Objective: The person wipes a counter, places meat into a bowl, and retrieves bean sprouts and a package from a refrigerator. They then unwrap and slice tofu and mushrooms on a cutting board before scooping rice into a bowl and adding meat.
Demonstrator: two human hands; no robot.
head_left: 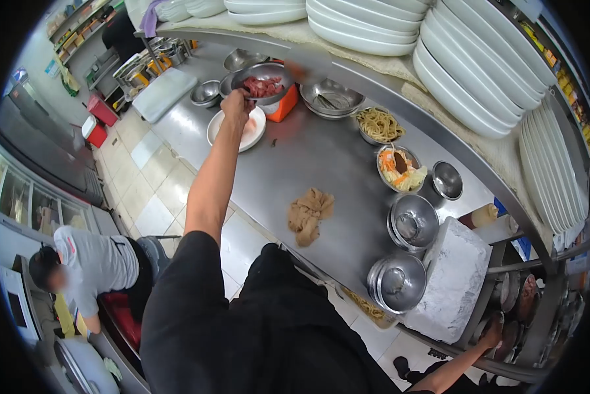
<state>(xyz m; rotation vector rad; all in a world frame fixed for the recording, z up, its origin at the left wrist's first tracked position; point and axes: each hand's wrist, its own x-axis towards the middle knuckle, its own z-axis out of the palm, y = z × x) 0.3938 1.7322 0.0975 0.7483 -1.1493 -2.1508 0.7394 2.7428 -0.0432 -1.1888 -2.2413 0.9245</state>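
Reaching out with left hand (236, 107) to the near rim of a steel bowl of red meat (263, 86).

Lying just beyond the left grip, on the side away from the body: the meat, in a round bowl without long axis, above an orange box-like stand (282, 106) on the steel surface (262, 177). Beneath and beside the same hand: a white plate (259, 134). Left fingers curled at the rim; pinch on rim or meat impossible to tell. Well apart, at the opposite end: right hand (491, 334), nearest to bowls of food (510, 339) on the side rack, fingers partly hidden, closure likewise impossible to tell. Nearer hand to the red meat: left, by far. Lying crumpled between the two: a tan cloth (310, 215).
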